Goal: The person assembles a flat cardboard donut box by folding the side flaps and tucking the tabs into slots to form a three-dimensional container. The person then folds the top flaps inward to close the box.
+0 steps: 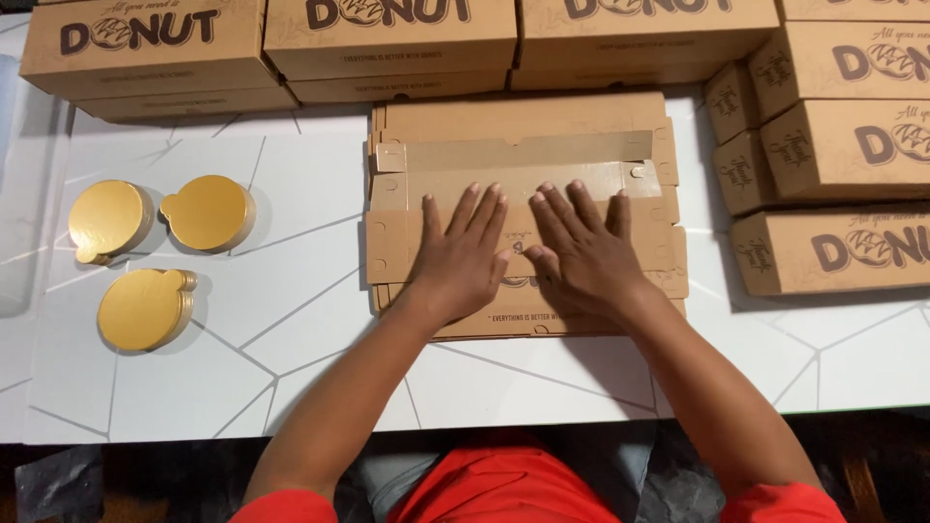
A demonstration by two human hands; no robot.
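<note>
1. The left hand [459, 254] lies flat, palm down, on the flat cardboard box blank [523, 174]. The fingers are extended and slightly spread; nothing is pinched.
2. The right hand [581, 254] lies flat beside it, palm down on the same blank. The fingers are extended and slightly spread — the two hands are just beside each other, thumbs almost touching.
3. The blank lies unfolded on the white desk [291, 368], at the middle of its width, between the near edge and the far edge. It rests on top of a stack of further flat blanks [455, 324], whose edges show on the left and near sides.
4. Along the far edge of the desk stands a row of assembled brown boxes [387, 39], stacked in two layers.
5. At the right edge stands a second group of assembled boxes [833, 145], close to the blank but not touching it.
6. Near the left edge lie three stacks of round gold cake boards [145, 308] — two side by side, one nearer the front edge. They are well apart from both hands.
</note>
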